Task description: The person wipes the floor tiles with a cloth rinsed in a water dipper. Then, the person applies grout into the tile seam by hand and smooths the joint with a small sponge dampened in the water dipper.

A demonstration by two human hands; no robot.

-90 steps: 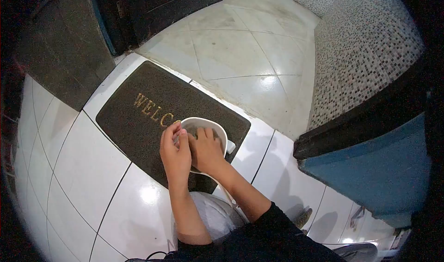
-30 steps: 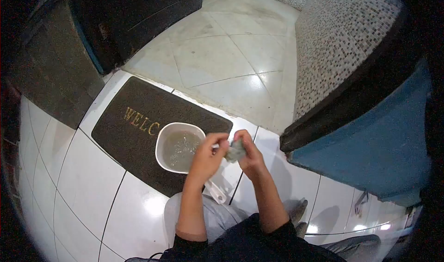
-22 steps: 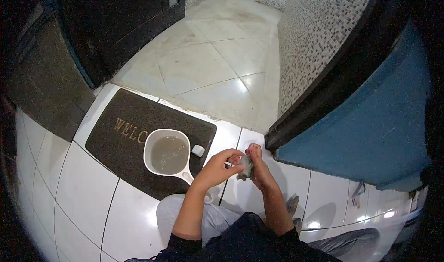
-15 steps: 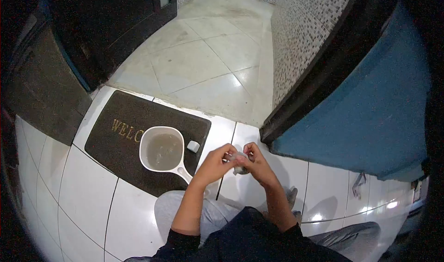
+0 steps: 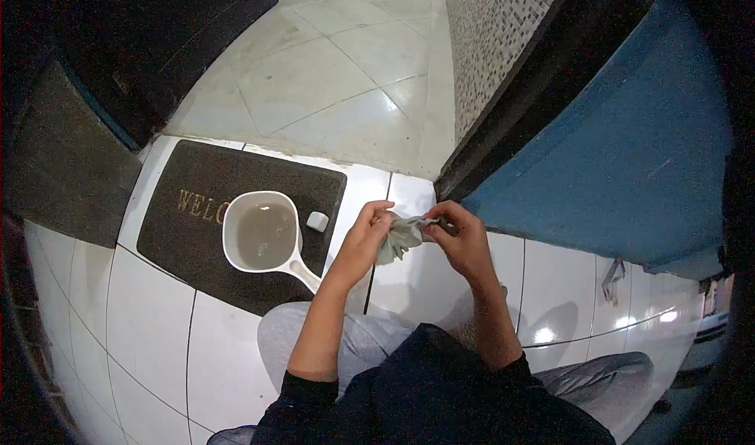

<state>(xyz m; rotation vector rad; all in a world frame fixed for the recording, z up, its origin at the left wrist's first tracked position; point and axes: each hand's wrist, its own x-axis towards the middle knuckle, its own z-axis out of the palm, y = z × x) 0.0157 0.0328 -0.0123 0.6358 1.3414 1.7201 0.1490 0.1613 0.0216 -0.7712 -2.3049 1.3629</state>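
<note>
Between my two hands hangs a crumpled grey-green cloth (image 5: 399, 239), partly spread out. The fingers of my left hand (image 5: 364, 240) pinch its left end. My right hand (image 5: 464, 239) grips the other end between thumb and fingers. To the left, a white dipper (image 5: 228, 244) with cloudy greyish water (image 5: 267, 234) rests on the dark doormat (image 5: 185, 237), its handle pointing toward my knee. A small white block (image 5: 318, 222) lies on the mat just right of the dipper.
My legs in grey trousers (image 5: 295, 335) are folded on the white tiles (image 5: 145, 311). A dark door (image 5: 189, 28) stands at the upper left, a mosaic wall (image 5: 503, 36) and a blue panel (image 5: 621, 162) at the right. A small item (image 5: 612, 280) lies on the right-hand tiles.
My hands have come out of the dipper with the cloth, moved right, and now hold it stretched between them instead of bunched. The white block beside the dipper shows fully. The view has shifted.
</note>
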